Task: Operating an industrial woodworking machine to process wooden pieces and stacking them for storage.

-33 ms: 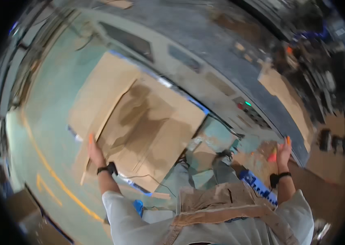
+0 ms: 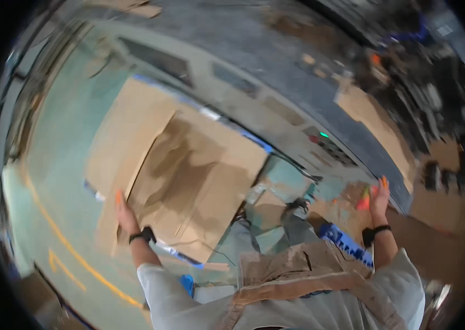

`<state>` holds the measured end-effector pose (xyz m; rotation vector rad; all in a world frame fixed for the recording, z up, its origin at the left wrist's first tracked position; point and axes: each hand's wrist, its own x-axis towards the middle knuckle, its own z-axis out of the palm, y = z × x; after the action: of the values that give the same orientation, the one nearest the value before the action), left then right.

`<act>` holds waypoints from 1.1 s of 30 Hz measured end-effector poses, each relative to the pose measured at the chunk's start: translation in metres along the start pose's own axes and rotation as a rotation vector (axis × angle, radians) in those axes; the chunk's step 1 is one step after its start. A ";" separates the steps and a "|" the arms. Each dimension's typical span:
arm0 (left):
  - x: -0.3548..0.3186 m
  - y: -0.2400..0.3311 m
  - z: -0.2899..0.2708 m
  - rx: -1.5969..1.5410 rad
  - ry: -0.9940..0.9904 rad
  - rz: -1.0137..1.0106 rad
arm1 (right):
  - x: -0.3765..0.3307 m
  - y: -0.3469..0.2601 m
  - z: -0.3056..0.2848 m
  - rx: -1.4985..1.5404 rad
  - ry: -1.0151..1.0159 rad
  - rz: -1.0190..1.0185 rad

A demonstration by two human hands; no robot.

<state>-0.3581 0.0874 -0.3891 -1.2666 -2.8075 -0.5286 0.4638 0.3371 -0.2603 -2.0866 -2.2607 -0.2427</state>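
My left hand (image 2: 127, 216), with orange on its fingertips, overlaps the near left end of a raised cardboard edge (image 2: 150, 148); contact between them is unclear. The fingers look stretched out, with nothing visible in them. Brown cardboard sheets (image 2: 227, 165) lie in a stack with blue-and-white edges showing beneath, and shadows fall across the top. Away to the right, my right hand (image 2: 379, 204) is raised with its orange-tipped fingers extended, holding nothing I can see. A pinkish-red object (image 2: 363, 199) shows just beside it. Both wrists carry black bands.
Beyond the cardboard runs a grey machine (image 2: 298, 124) with a dark top and a green-lit button panel (image 2: 334, 148). A blue toothed piece (image 2: 345, 242) lies by my feet. A thin cable (image 2: 210, 242) crosses near the stack. Yellow lines (image 2: 67, 236) mark the green floor.
The view has shifted slightly, so the cardboard and machine sit a little lower and further left. Both hands keep nearly the same pose.
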 end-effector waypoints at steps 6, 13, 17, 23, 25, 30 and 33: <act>-0.028 0.059 0.050 0.288 -0.298 0.054 | -0.063 0.048 -0.108 -0.194 0.017 0.222; -0.081 0.218 0.073 -0.121 -0.260 0.548 | -0.261 0.146 -0.330 -0.687 0.293 0.781; -0.056 0.307 0.122 -0.300 -0.333 0.630 | -0.404 0.141 -0.444 -1.056 0.162 1.351; -0.066 0.540 0.114 -0.575 -0.504 1.107 | -0.556 0.114 -0.491 -0.623 0.059 1.710; -0.096 0.637 0.077 -0.690 -0.454 1.272 | -0.557 0.118 -0.486 -0.684 0.139 1.591; -0.150 0.828 0.068 -0.520 -0.453 1.397 | -0.557 0.120 -0.479 -0.685 0.294 1.449; -0.123 0.883 0.120 -0.292 -0.410 1.362 | -0.541 0.137 -0.477 -0.554 0.383 1.404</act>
<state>0.3848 0.5781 -0.2580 -3.0306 -1.3488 -0.5596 0.6145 -0.2590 0.1409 -2.8974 -0.2130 -1.0437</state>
